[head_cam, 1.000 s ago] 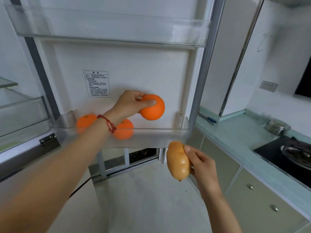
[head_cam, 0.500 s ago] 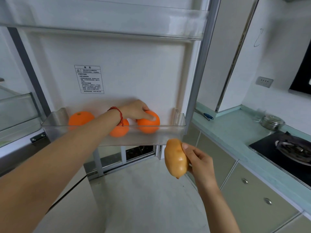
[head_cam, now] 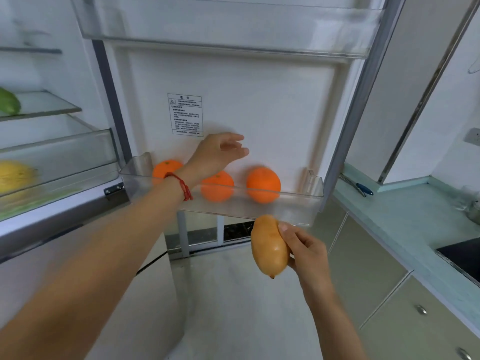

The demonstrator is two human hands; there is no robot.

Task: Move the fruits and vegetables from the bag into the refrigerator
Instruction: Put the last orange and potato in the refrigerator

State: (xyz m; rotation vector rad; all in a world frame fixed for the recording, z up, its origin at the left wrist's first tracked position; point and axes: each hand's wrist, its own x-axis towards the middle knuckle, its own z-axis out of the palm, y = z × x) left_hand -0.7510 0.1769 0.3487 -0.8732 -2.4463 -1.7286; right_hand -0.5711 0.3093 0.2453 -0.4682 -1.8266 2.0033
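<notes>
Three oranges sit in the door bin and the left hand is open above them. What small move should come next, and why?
Probably bring the right hand, which grips the yellow-brown fruit just below the door bin, up and over the bin's rim. The bin has bare space right of the rightmost orange, and the left hand holds nothing.

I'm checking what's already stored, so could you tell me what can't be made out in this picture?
- Head view: warning label on the fridge door, print too small to read.
- Green vegetable on the shelf, cut off by the left edge.
- Yellow fruit in the drawer, blurred behind the clear front.
- Left orange, partly hidden by the left wrist.
- Bag: out of view.
</notes>
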